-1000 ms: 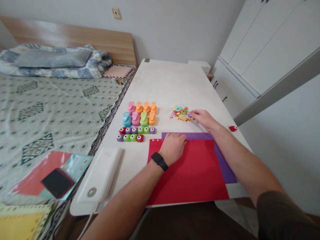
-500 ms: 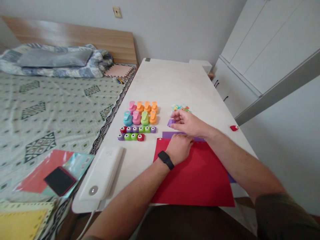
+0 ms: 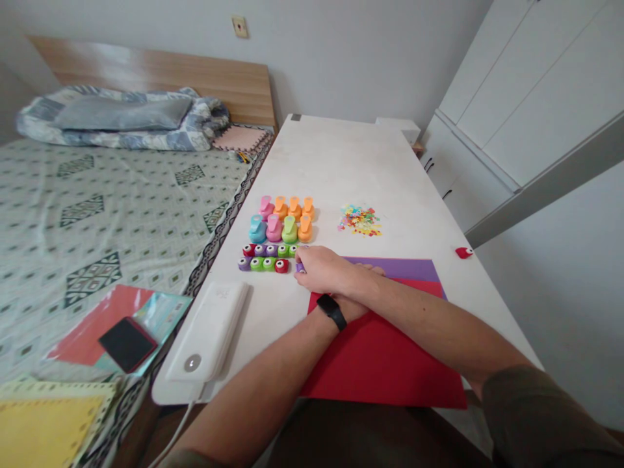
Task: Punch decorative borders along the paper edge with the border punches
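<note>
My right hand (image 3: pixel 319 270) crosses over the left and holds a small purple craft punch (image 3: pixel 300 267), partly covered by the fingers, at the right end of the front punch row. Beneath the right forearm, my left hand (image 3: pixel 351 311) lies on a red sheet (image 3: pixel 385 364), wearing a black watch. Its fingertips show beyond the forearm near the sheet's far edge, stretched out; the rest is hidden. A purple sheet (image 3: pixel 414 268) sticks out under the red one. Small punches in two rows, including a red punch (image 3: pixel 281 265), stand beside my right hand.
Larger lever punches (image 3: pixel 289 231) stand in two rows behind. Paper confetti (image 3: pixel 361 220) is heaped mid-table. A lone red punch (image 3: pixel 464 252) sits near the right edge. A white corded machine (image 3: pixel 209 331) occupies the left front; a phone (image 3: pixel 127 343) lies on the bed.
My right hand has moved left with the purple punch, from beside the confetti to the punch rows, crossing over the left hand. The confetti heap is now uncovered.
</note>
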The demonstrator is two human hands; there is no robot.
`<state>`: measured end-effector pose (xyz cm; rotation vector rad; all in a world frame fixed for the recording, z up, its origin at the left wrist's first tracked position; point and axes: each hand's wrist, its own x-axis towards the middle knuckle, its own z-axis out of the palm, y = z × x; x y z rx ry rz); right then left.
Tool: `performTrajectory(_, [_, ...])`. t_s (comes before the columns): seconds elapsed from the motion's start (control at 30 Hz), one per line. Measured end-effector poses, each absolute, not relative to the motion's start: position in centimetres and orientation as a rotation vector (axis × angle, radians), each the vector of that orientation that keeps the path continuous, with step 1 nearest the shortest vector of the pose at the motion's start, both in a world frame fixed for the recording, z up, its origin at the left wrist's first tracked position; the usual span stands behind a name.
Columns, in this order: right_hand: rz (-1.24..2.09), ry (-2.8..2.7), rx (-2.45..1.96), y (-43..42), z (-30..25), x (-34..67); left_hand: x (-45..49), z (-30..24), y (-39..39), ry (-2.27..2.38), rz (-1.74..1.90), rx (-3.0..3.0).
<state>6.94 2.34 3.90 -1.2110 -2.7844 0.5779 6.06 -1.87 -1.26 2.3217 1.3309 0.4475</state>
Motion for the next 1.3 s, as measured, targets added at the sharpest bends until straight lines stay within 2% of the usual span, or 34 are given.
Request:
performTrajectory(0.27, [0.661,-2.721,-1.336,1.7,4.6,6.9,6.3,-2.1,-1.6,1.359,0.33,2.284])
performTrajectory(0.53, [0.667,-2.66,-1.592,-0.2,5.0,7.6,6.3,-3.5,-1.0,1.292,0.511,2.349])
performTrajectory(0.9, [0.384,-2.802,-1.179,2.6,2.9,5.5,6.0,-3.0,-0.7,1.236,0.53,2.335])
performTrajectory(1.3, [0.44,-2.768,-1.146,2.3,3.3,5.8,6.2,-2.7,-0.8,1.255,0.519,2.336])
